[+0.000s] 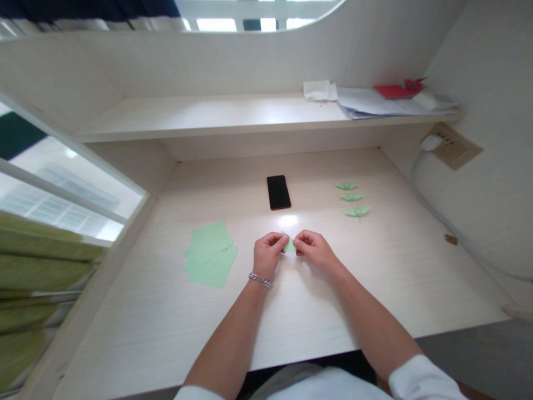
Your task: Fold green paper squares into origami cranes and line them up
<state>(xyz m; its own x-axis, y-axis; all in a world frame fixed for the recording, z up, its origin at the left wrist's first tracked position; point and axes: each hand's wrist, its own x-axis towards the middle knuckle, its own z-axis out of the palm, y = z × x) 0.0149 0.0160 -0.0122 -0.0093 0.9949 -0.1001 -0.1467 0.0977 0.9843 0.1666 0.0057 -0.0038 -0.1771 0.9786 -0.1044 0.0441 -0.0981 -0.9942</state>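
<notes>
Between my two hands is a small folded piece of green paper point(290, 244), held just above the desk. My left hand point(268, 251) pinches its left edge between thumb and fingers; a chain bracelet point(260, 279) circles that wrist. On the other side, my right hand point(313, 248) grips the paper's right edge, fingers closed. Parts of the paper are hidden behind the fingertips. Left of my hands lies a fanned pile of green paper sheets point(211, 254). To the right, three folded green paper cranes point(357, 212) sit in a column.
A black phone point(278, 192) lies beyond my hands on the pale desk point(137, 311). Above it runs a shelf point(200, 116) bearing white papers point(362, 103), red paper point(391, 91) and a red folded figure point(415, 84). A cable point(437, 214) hangs from the wall socket point(456, 147) at right.
</notes>
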